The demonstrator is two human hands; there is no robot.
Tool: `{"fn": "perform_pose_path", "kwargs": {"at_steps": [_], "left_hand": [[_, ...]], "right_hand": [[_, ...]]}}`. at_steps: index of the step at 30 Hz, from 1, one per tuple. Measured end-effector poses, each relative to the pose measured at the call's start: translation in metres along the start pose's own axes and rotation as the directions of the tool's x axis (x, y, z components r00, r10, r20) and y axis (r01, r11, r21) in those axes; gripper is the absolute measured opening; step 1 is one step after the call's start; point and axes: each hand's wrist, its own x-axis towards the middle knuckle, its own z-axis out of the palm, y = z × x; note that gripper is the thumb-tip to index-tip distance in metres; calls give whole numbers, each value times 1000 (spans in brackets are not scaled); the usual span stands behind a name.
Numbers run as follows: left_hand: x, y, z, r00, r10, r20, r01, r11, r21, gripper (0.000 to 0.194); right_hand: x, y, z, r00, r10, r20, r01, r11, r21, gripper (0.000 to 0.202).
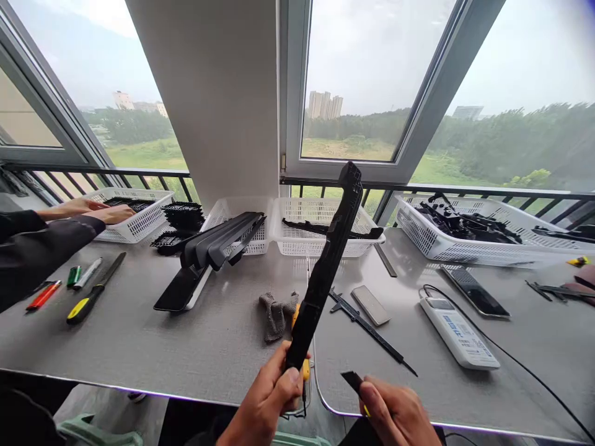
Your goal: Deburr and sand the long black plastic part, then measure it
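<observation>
My left hand [274,390] is closed around the lower end of a long, slightly curved black plastic part [320,285], which stands up at a slant above the table edge. To its right, my right hand [395,406] grips a dark flat-bladed tool [352,381]. The blade points up and left, and a bit of yellow shows under the fingers; most of the tool is hidden. Blade and plastic part are apart. Behind the part lie a grey cloth glove [275,316] and a yellow object partly hidden by it. A black caliper [367,325] rests beyond my right hand.
White baskets [320,246] with black parts line the window side. Long black covers [218,238] lean on the left. A file [95,297], phone [476,291], grey block [370,305] and corded white device [458,334] lie about. A co-worker's hands [109,214] reach into the left basket.
</observation>
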Motion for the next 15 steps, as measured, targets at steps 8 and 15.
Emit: {"fn": "perform_pose_path", "kwargs": {"at_steps": [8, 15], "left_hand": [[46, 12, -10, 991, 87, -99, -93, 994, -62, 87], [35, -12, -8, 987, -1, -159, -24, 988, -154, 97]], "right_hand": [[77, -36, 38, 964, -241, 114, 259, 747, -613, 84], [81, -35, 51, 961, -185, 206, 275, 731, -625, 74]]}}
